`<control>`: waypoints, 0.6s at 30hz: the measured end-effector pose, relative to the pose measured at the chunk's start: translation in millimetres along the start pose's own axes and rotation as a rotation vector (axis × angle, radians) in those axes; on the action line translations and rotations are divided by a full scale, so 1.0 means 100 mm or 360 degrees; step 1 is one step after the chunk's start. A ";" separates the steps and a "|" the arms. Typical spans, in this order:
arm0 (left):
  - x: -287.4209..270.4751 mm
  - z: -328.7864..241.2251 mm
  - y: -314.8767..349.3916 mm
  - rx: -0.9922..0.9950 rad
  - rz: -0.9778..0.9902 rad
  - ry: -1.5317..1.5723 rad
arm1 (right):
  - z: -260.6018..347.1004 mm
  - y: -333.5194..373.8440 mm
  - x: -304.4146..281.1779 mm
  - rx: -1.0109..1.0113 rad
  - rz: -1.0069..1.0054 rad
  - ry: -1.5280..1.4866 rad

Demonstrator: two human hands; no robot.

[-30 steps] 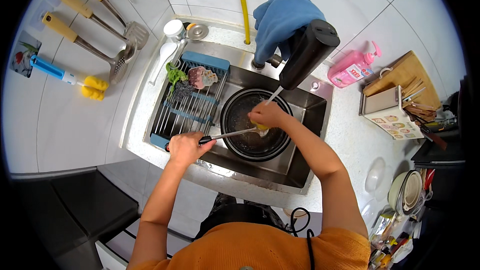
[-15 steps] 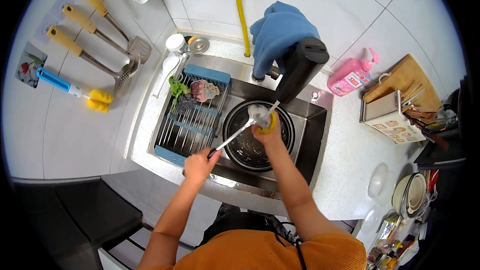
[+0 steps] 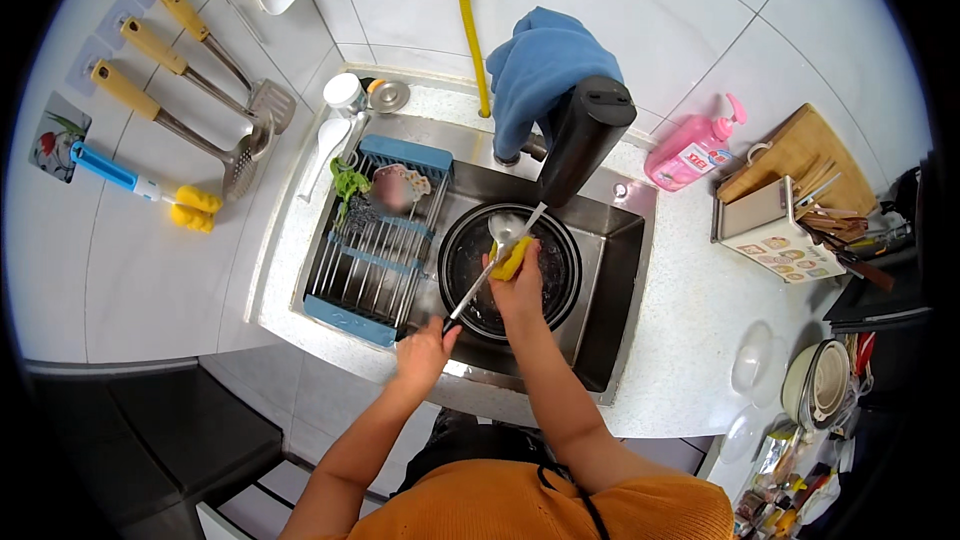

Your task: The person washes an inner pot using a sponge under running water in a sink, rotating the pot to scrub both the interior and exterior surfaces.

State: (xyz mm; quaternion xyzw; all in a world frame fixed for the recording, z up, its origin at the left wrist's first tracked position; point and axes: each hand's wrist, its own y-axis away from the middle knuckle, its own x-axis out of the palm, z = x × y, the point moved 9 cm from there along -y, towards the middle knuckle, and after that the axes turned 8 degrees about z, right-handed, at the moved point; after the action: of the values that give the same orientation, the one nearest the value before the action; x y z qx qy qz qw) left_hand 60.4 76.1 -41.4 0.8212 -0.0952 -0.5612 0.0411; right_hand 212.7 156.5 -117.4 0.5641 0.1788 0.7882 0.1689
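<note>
My left hand (image 3: 425, 352) is closed round the black handle end of a metal ladle (image 3: 471, 294), near the sink's front edge. The ladle slants away to the right, its bowl (image 3: 504, 227) over a round black pan (image 3: 462, 237) in the sink. My right hand (image 3: 521, 293) grips a yellow sponge (image 3: 514, 258), pressed against the ladle just below the bowl. From the black faucet (image 3: 588, 135) a stream of water (image 3: 537, 214) runs down beside the bowl and sponge. Some of the pan is hidden behind my hands and the ladle.
A blue-ended metal drying rack (image 3: 352, 321) spans the sink's left side, with leafy greens (image 3: 347, 185) and a pink patterned item (image 3: 400, 188) on it. Blue cloth (image 3: 547, 60) hangs behind the faucet. A pink pump bottle (image 3: 690, 152) and utensil holder (image 3: 775, 235) stand to the right.
My right hand has drawn the sponge toward me and left, from the bowl down to the ladle's shaft. My left hand has shifted slightly right. Less foam shows on the bowl.
</note>
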 end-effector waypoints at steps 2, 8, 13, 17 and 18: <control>0.06 -0.07 0.04 0.0010 0.0028 0.0009 | -0.02 -0.03 -0.06 -0.0062 0.0060 0.0055; 0.13 -0.16 0.06 -0.0043 0.0188 0.0208 | -0.03 0.03 -0.02 -0.0169 0.0117 0.0461; 0.12 -0.29 -0.01 -0.0035 0.0266 0.0185 | -0.06 0.23 0.01 -0.0258 0.0093 0.0953; 0.19 -0.16 -0.01 -0.0068 0.0329 0.0452 | 0.08 0.25 0.08 -0.0395 0.0089 0.1351; 0.23 -0.10 -0.01 -0.0067 0.0346 0.0590 | 0.12 0.22 0.09 -0.0452 0.0083 0.1501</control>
State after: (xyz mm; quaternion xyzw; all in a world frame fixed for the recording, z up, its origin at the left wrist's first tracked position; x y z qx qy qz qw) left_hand 77.4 71.8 -59.0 0.8942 -0.1623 -0.3947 0.1353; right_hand 220.1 142.0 -96.2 0.1216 0.1122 0.9783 0.1250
